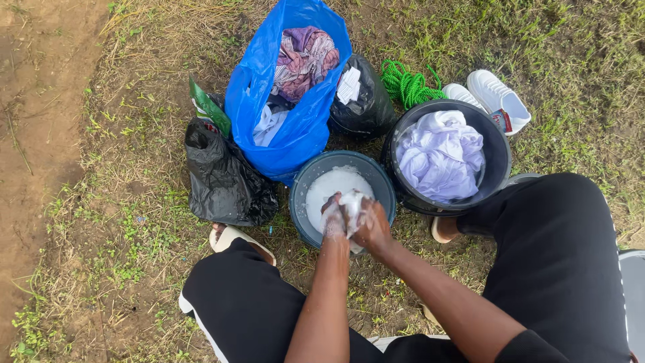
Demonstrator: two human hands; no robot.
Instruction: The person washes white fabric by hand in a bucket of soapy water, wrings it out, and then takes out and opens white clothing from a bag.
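Washing under way on a patch of grass: I see my left hand and my right hand pressed together over the small grey basin, both closed around a soapy white cloth held just above the sudsy water. The foam coats the fingers, so the scrub looks to be mid-course, by my reading.

At two o'clock from the basin stands a black bucket filled with pale lilac-white laundry; whether those pieces are already washed or waiting, I cannot tell. At eleven o'clock a blue plastic bag stands open, with patterned purple fabric and a white garment inside. These look dry, so I judge a good share of the load is left.

A black plastic bag lies at nine o'clock, touching the blue one, and a second black bag sits behind at twelve. A coil of green rope and a pair of white shoes rest on the grass beyond the bucket. I see no washing hung out.
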